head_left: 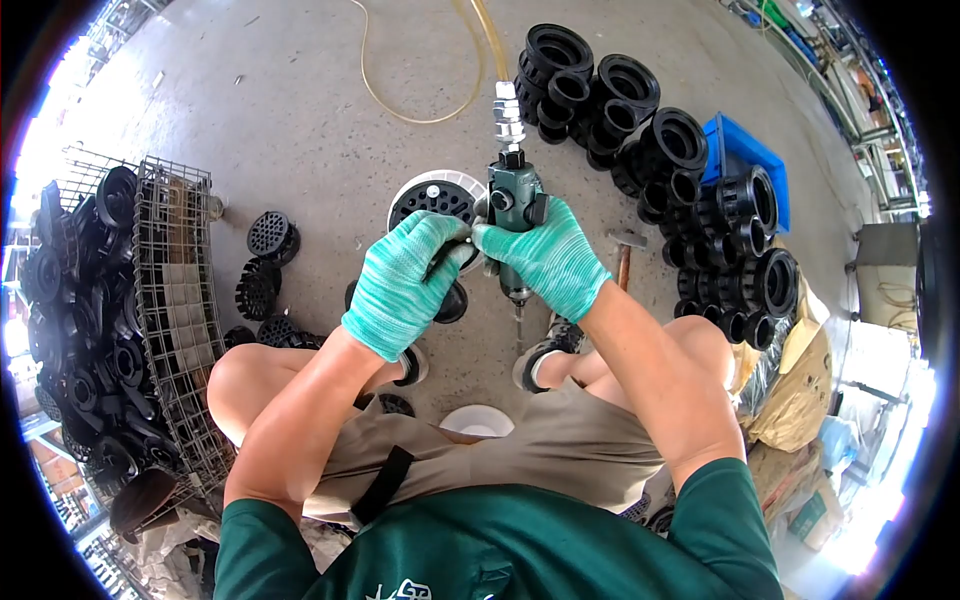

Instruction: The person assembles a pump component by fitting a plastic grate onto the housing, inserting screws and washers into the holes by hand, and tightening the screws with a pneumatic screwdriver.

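In a green-and-white knit glove, my right hand is wrapped around a dark green air screwdriver. Its thin bit points back toward my feet, and silver fittings join its far end to a yellowish hose. My left hand, gloved alike, has its fingers pinched together close beside the right thumb; a tiny pale tip shows there, too small to name. Just beyond the left hand, a black perforated disc lies on a round white support, partly hidden by both hands.
Rows of black ring-shaped parts stand at the right beside a blue crate and a hammer. A wire basket of black parts is at the left. Loose perforated discs lie nearby. A white bowl sits between my legs.
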Demonstrator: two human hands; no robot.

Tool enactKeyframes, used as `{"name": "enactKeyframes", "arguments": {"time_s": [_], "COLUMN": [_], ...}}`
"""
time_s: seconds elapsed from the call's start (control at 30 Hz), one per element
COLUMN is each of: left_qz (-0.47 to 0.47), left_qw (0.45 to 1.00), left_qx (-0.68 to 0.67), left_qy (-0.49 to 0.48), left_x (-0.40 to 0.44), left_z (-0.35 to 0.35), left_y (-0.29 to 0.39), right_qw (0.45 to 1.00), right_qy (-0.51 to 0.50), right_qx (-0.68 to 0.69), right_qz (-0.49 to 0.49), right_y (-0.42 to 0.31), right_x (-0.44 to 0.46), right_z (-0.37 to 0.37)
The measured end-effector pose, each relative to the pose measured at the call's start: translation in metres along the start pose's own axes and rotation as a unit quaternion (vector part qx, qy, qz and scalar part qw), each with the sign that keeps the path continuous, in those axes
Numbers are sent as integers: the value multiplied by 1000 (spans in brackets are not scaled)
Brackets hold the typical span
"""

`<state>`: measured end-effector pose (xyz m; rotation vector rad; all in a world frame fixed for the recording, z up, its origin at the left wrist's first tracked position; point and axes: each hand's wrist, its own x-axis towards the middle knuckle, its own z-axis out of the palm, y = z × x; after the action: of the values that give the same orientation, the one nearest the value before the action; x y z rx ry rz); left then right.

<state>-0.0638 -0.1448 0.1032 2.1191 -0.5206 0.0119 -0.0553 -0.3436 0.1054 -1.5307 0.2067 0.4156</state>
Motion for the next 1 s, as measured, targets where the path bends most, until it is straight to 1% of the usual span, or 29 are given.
{"name": "enactKeyframes", "arguments": {"time_s": [0.13, 0.23, 0.27, 0.3, 0.37, 0.4, 0.43, 0.47, 0.5, 0.57, 0.6, 0.63, 0.73, 0.83, 1.0], "left_qz": [-56, -117, -147, -167, -255, -275, -276, -277, -278, -273, -270, -267, -254, -261, -267], "left_qw": [998, 990, 970, 945, 887, 835, 813, 789, 764, 741, 728, 716, 718, 722, 732], "left_qx": [-16, -82, -196, -282, -384, -476, -513, -548, -583, -614, -630, -645, -648, -641, -627], "left_qy": [-23, -22, -13, 11, -22, -15, -9, -3, 3, 0, 0, 0, -3, 9, 10], "left_x": [1, 1, 2, 2, 4, 3, 1, 1, 0, -1, -2, -3, -3, -4, -7], "left_z": [-3, -9, -8, -7, -21, -19, -18, -18, -18, -17, -16, -15, -16, -17, -17], "left_y": [6, 0, -5, -8, -12, -21, -27, -27, -28, -31, -34, -36, -38, -37, -39], "right_qw": [1000, 998, 995, 987, 961, 943, 921, 913, 908, 871, 855, 853, 844, 856, 862], "right_qy": [-27, -31, -4, 13, -2, 0, 2, 30, 9, 63, 63, 75, 109, 66, 101], "right_qx": [-4, 47, 53, 109, 255, 309, 362, 382, 399, 455, 479, 482, 498, 491, 471], "right_qz": [14, -21, -83, -119, -109, -126, -144, -140, -129, -173, -189, -186, -170, -150, -161], "right_y": [-3, -6, -7, -12, -23, -30, -37, -47, -47, -54, -53, -55, -61, -62, -59], "right_x": [-2, -1, 0, 1, 7, 10, 11, 7, 11, 13, 20, 21, 25, 25, 33], "right_z": [0, -2, -3, -6, -18, -23, -27, -29, -37, -36, -39, -39, -37, -37, -29]}}
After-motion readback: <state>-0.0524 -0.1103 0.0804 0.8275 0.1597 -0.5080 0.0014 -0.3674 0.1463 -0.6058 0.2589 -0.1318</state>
